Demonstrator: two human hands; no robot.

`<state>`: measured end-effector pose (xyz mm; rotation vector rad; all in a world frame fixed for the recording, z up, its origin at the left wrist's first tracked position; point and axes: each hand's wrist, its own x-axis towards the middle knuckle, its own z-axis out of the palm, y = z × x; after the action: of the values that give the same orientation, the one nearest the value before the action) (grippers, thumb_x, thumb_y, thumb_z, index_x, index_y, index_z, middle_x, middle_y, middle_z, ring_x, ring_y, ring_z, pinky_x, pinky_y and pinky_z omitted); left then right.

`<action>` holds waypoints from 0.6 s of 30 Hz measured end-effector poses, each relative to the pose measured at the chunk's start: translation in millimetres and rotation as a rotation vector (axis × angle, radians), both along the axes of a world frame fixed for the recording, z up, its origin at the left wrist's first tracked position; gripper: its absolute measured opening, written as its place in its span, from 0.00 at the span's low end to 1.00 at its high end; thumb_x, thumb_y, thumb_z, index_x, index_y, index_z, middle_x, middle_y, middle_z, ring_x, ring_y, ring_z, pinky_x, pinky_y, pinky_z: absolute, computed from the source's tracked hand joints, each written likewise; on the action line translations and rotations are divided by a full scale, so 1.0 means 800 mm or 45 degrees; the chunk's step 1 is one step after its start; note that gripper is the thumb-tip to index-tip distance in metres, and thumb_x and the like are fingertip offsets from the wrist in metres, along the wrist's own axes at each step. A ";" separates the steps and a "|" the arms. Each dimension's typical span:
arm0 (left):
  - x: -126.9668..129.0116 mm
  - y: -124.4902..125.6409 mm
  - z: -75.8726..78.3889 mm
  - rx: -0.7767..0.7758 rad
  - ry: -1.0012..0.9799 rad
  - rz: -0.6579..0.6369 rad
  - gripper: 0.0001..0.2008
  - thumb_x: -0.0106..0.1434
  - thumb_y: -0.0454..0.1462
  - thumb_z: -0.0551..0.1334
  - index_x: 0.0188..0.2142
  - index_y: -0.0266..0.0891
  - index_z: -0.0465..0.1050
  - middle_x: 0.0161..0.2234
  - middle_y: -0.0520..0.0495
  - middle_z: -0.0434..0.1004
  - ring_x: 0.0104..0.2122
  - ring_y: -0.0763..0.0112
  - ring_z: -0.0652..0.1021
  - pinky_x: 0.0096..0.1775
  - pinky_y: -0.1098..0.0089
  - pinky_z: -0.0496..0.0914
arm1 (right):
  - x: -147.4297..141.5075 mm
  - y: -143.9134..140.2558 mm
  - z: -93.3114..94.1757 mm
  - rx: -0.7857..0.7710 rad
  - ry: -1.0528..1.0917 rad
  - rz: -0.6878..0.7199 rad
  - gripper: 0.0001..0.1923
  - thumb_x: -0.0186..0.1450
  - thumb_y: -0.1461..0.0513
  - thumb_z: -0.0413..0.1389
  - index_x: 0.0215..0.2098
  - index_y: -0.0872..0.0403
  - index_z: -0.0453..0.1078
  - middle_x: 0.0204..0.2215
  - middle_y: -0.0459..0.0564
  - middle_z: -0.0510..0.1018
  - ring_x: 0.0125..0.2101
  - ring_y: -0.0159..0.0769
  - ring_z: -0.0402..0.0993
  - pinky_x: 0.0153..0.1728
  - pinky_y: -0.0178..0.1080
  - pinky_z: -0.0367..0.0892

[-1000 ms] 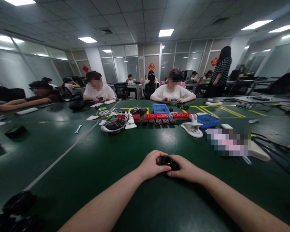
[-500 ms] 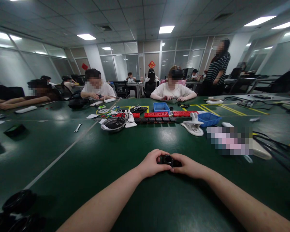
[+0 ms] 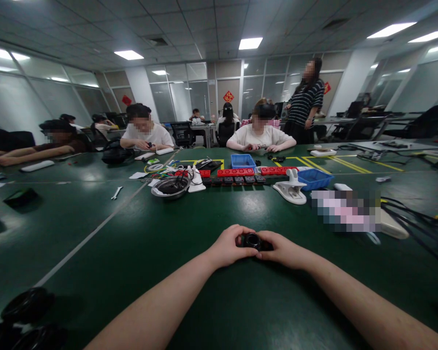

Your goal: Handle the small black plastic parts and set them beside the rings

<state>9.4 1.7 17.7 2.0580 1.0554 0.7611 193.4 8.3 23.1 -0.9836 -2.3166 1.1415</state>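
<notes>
A small black round part point(image 3: 253, 240), ring-shaped on top, sits between both my hands just above the green table point(image 3: 190, 214). My left hand point(image 3: 228, 247) curls its fingers over the part's left side and top. My right hand point(image 3: 282, 250) pinches it from the right. Most of the part is hidden by my fingers. Both forearms stretch forward from the bottom of the view.
Farther off lie a metal bowl with cables point(image 3: 170, 187), rows of red and black blocks point(image 3: 237, 176), blue bins point(image 3: 315, 179), a white clamp point(image 3: 291, 189), black cables point(image 3: 416, 218) at right and black round parts point(image 3: 25, 316) at bottom left. Several people sit across the table; one stands.
My hands and the black part have stayed almost still, shifting slightly up in view. The standing person in the striped top has walked to the left behind the seated people.
</notes>
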 end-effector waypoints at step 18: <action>0.002 -0.002 0.000 0.005 0.017 0.061 0.21 0.45 0.43 0.63 0.39 0.40 0.67 0.31 0.50 0.64 0.26 0.75 0.65 0.28 0.74 0.61 | 0.002 0.003 -0.010 -0.036 -0.009 -0.068 0.14 0.52 0.61 0.55 0.36 0.58 0.63 0.30 0.46 0.69 0.31 0.33 0.65 0.30 0.34 0.60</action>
<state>11.2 0.5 17.4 2.0505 1.1151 0.7752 195.3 11.1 15.0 -1.0545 -2.2716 1.1545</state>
